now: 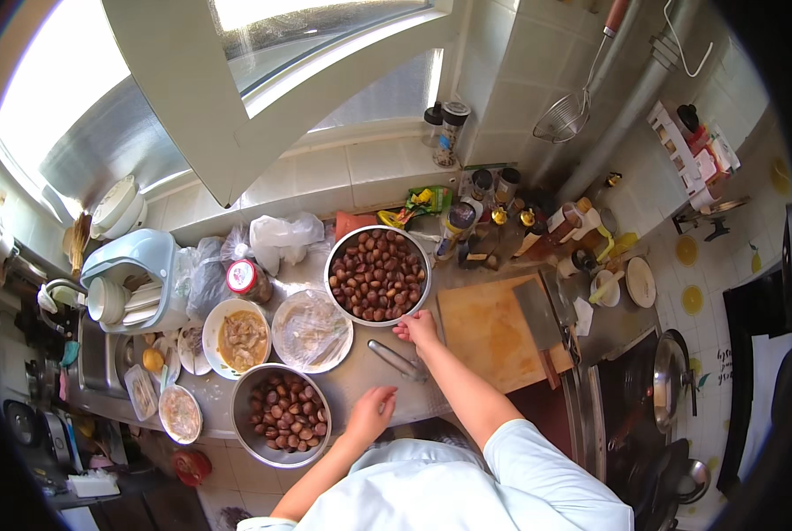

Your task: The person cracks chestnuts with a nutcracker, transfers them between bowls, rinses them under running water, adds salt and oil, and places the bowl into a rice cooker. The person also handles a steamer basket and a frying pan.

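Note:
My right hand (418, 329) is at the near rim of a metal bowl heaped with brown chestnuts (377, 273). Its fingers are bent together, and whether they pinch anything is too small to tell. Below it on the steel counter (356, 381) lies a metal hand tool with long handles (396, 360), partly hidden by my right forearm. My left hand (372, 413) hovers near the counter's front edge, loosely curled, with nothing visible in it. To its left, a second metal bowl (244, 425) holds more chestnuts (288, 410) and overlaps the counter's edge.
Right of the bowls, a cleaver (536, 312) rests on a wooden cutting board (479, 332). Bottles (499, 229) crowd the back corner. A plastic-wrapped plate (313, 332), a dish of food in sauce (242, 337), a red-lidded jar (248, 280) and a blue dish rack (137, 252) stand leftward.

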`<state>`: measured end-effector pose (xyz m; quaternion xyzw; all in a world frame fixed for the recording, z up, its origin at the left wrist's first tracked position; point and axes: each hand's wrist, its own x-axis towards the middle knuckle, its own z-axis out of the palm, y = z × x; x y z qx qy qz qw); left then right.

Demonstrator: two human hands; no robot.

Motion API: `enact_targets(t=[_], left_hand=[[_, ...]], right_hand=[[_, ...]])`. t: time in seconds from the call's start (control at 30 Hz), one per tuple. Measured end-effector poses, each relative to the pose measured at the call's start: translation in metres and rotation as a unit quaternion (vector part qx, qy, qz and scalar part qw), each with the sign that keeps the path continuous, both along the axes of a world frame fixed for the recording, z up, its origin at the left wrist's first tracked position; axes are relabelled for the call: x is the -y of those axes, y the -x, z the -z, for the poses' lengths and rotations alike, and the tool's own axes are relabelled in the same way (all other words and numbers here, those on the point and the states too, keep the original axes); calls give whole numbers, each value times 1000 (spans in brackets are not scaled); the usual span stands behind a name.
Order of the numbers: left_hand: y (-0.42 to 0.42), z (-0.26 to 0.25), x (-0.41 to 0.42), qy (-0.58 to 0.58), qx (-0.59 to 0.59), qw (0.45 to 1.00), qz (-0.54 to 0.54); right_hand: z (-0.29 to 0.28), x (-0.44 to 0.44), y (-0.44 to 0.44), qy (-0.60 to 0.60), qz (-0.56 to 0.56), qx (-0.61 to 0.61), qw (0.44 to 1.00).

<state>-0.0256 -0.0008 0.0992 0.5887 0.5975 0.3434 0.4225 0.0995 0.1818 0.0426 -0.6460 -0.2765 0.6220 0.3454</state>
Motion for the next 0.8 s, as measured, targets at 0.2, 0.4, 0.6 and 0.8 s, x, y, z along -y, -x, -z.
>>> enact_targets(t=[0.2, 0.4, 0.6, 0.8], left_hand=[[-37, 69, -52, 41, -130, 991, 17], [-21, 74, -60, 94, -147, 985, -10], [4, 54, -43, 106, -204, 973, -15], [19, 48, -36, 115, -242, 963, -13]], right_hand=[[-1, -4, -12, 44, -2, -76, 996], [-1, 11, -27, 35, -21, -63, 997], [-2, 36, -40, 38, -28, -54, 997], [-8, 62, -55, 41, -18, -42, 998]])
